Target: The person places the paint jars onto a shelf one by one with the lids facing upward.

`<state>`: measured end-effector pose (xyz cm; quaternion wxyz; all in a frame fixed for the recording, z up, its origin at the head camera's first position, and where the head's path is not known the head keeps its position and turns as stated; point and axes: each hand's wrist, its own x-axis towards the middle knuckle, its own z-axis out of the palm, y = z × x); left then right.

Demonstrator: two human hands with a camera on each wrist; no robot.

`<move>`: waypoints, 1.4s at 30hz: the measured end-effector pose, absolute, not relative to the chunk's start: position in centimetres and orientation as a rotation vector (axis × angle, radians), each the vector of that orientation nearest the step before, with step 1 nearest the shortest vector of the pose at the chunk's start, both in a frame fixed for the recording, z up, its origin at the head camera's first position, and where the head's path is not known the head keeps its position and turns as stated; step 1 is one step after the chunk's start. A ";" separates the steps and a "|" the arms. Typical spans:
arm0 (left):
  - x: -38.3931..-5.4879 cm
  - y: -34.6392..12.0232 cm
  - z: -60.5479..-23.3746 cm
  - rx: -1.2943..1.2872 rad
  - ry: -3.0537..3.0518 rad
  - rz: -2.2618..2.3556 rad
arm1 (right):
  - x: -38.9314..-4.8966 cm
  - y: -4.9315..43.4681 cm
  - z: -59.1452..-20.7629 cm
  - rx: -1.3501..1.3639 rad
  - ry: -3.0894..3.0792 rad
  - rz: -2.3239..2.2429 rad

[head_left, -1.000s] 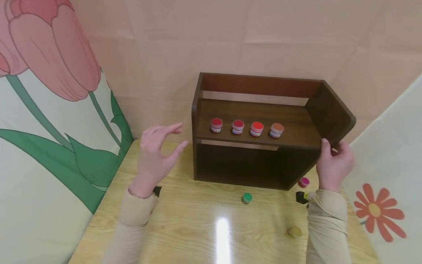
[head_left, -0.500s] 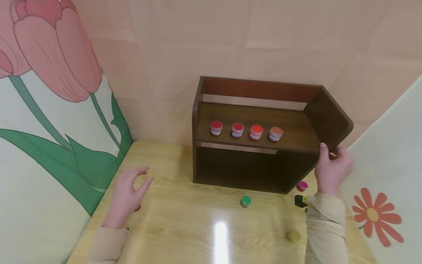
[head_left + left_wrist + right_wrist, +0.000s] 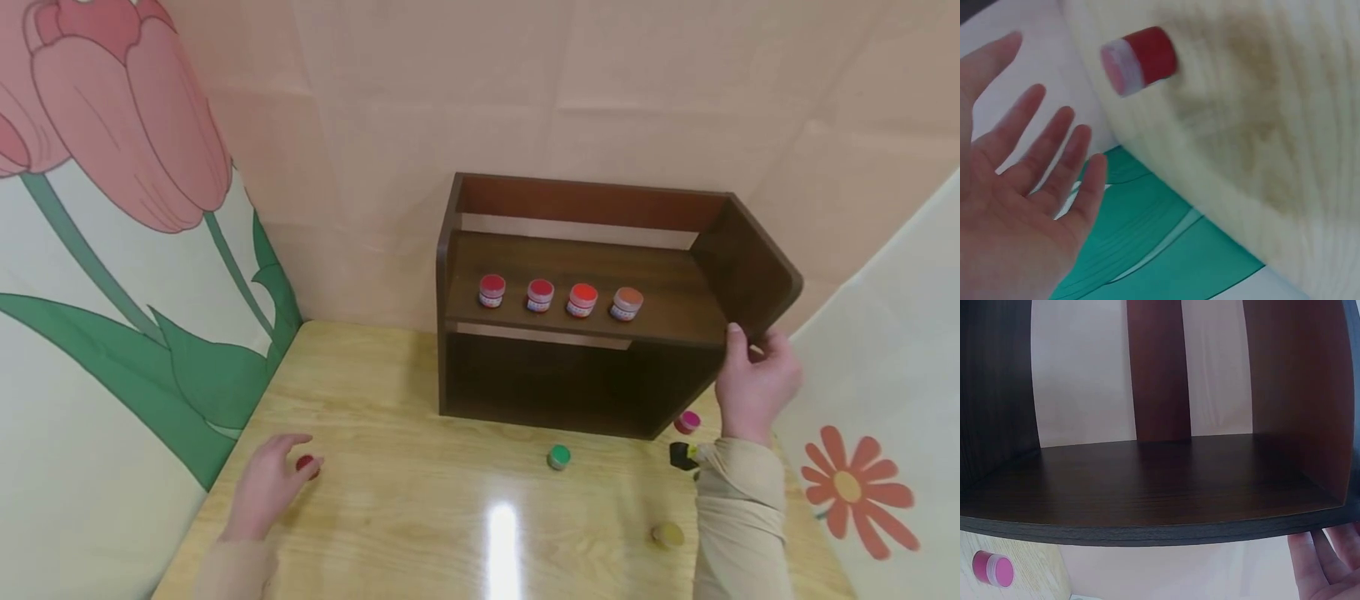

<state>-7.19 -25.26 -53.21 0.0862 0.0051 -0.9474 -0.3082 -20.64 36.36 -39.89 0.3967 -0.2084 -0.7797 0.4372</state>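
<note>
My left hand (image 3: 264, 487) is at the table's left side, thumb and fingers spread around a small red paint jar (image 3: 306, 467). In the left wrist view the palm faces up with fingers loosely extended, a gap between them and the jar (image 3: 1141, 60), which has a clear lid. My right hand (image 3: 757, 387) grips the right side panel of a dark brown two-tier shelf (image 3: 577, 254), thumb on the front edge. Only some of its fingers (image 3: 1310, 565) show in the right wrist view, under the panel edge.
Several paint jars in reds and orange-brown, including a bright red jar (image 3: 582, 300), stand in a row on the upper board. On the wooden table (image 3: 420, 517) are a green jar (image 3: 558, 457), a yellow jar (image 3: 667, 535) and a magenta jar (image 3: 687, 422). A pink wall cloth hangs behind.
My left hand has moved from beside the shelf down and left to the red jar, which has come into sight. My right hand keeps its grip on the shelf.
</note>
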 end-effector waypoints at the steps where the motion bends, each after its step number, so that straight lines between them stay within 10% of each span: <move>1: -7.1 -25.4 -53.5 0.017 -2.835 -0.915 | -20.6 36.4 -39.9 -0.528 -1.977 1.108; 42: -7.4 -26.0 -59.2 0.170 -2.779 -1.123 | -20.7 36.3 -39.9 -0.537 -1.971 1.098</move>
